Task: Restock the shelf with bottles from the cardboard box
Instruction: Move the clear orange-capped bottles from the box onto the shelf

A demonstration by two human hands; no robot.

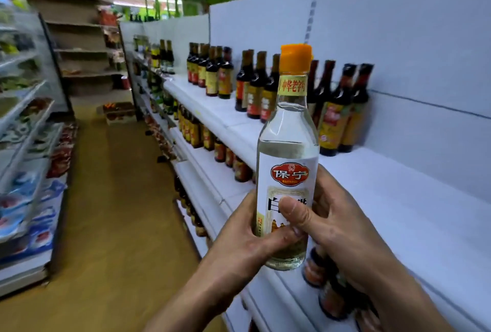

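Both hands, left hand [247, 236] and right hand [334, 225], grip one clear bottle [288, 156] before the part-filled shelf [398, 198], unplaced.

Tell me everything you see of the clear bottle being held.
The clear glass-like bottle holds colourless liquid to its shoulder under an orange cap. A yellow band rings the neck; a white label with a red oval emblem covers the body. It is upright before the white shelf, gripped low by the left hand and right hand, thumbs across the label.

Packaged snacks [61, 153] fill the racks [24, 108] left of the yellowish floor [114, 225].
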